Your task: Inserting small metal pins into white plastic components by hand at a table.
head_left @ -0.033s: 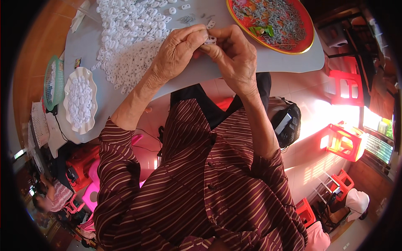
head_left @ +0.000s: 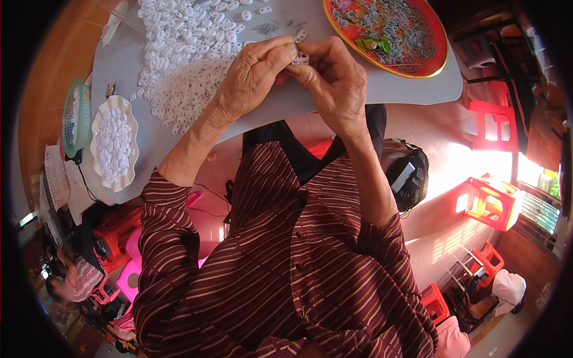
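Nothing had clearly moved since the earlier frame. At the far left stood a green basket [head_left: 85,113], and just beside it a wavy-edged cream dish [head_left: 95,149] full of white pieces [head_left: 114,140]. Next, a broad heap of white plastic parts [head_left: 185,36] covered part of the grey table [head_left: 406,89]. The left hand [head_left: 256,68] was closed, thumb against forefinger, whatever lay between them hidden. A small white holed piece [head_left: 300,58] sat where the hands met over the table, pinched in the right hand [head_left: 334,77]. Farther right lay a gold-rimmed red tray [head_left: 445,56] holding small grey parts [head_left: 415,39] and some green leaf [head_left: 385,45]
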The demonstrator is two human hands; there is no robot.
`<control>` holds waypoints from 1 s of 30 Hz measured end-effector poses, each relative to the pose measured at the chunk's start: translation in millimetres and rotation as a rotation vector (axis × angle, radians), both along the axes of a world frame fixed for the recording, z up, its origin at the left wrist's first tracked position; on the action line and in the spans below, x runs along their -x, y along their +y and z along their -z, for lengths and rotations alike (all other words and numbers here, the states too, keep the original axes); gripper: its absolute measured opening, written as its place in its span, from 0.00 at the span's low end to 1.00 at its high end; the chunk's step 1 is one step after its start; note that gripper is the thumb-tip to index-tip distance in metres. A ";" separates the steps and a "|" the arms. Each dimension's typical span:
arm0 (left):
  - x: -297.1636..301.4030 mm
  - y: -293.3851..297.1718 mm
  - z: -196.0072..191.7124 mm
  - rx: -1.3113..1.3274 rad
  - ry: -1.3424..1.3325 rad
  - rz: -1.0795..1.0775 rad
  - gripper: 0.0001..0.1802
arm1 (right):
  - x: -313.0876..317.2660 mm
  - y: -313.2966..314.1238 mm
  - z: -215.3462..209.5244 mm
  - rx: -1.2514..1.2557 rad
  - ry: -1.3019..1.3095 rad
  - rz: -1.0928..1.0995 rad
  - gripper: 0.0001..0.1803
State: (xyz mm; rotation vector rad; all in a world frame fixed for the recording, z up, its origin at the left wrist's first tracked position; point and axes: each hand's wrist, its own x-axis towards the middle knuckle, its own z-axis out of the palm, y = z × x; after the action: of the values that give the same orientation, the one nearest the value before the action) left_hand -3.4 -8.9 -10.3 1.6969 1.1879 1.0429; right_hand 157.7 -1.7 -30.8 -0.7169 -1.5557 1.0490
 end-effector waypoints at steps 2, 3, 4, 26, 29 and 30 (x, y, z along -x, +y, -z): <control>-1.0 -2.1 0.3 0.028 -0.005 0.005 0.17 | -1.3 -1.5 -1.4 0.006 -0.019 -0.007 0.11; -1.6 -2.7 1.4 0.016 -0.005 -0.008 0.17 | -1.2 -2.2 -2.2 0.003 -0.009 -0.003 0.11; -2.2 -3.2 2.0 0.005 -0.004 -0.020 0.17 | -1.3 -2.5 -3.1 -0.001 0.000 0.000 0.11; -7.6 -13.5 -21.0 0.025 -0.302 -0.041 0.13 | -7.9 35.4 -50.9 0.088 -0.009 0.110 0.06; -6.2 -22.9 -31.6 0.101 -0.374 -0.101 0.14 | -20.2 107.4 -92.4 -0.126 -0.068 0.209 0.11; -5.8 -27.4 -34.0 0.156 -0.387 -0.119 0.14 | -21.0 132.0 -109.0 -0.165 -0.175 0.328 0.10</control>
State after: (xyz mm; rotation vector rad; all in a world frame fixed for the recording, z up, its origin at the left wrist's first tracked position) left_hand 2.3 -36.2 23.7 1.2463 1.0921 1.2502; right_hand 178.7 130.3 78.2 -0.9306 -1.5850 0.6219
